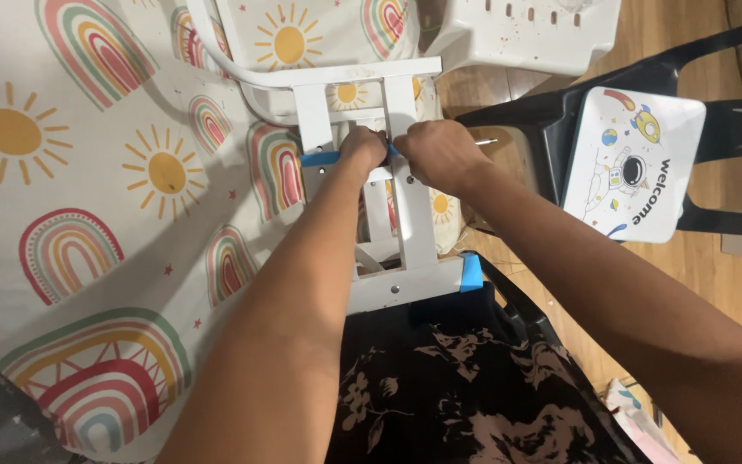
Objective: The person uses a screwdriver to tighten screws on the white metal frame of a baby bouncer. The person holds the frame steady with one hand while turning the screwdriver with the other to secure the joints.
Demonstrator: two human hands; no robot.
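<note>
A white metal frame [414, 223] with flat bars and blue end caps lies across my lap and a bed. My left hand [361, 148] grips the frame at a blue piece [319, 158] on the crossbar. Close beside it, my right hand [438, 153] is closed around a thin metal tool whose tip [486, 142] sticks out to the right. The two hands touch over the middle of the frame and hide the spot between them. A blue cap [471, 273] sits on the near end of the lower bar.
A sheet with rainbows and suns [88, 198] covers the bed at left. A white plastic part [526, 34] lies at the top. A black plastic chair [551, 120] holds a white panel with a cartoon astronaut [633, 163]. Wooden floor [732, 275] at right.
</note>
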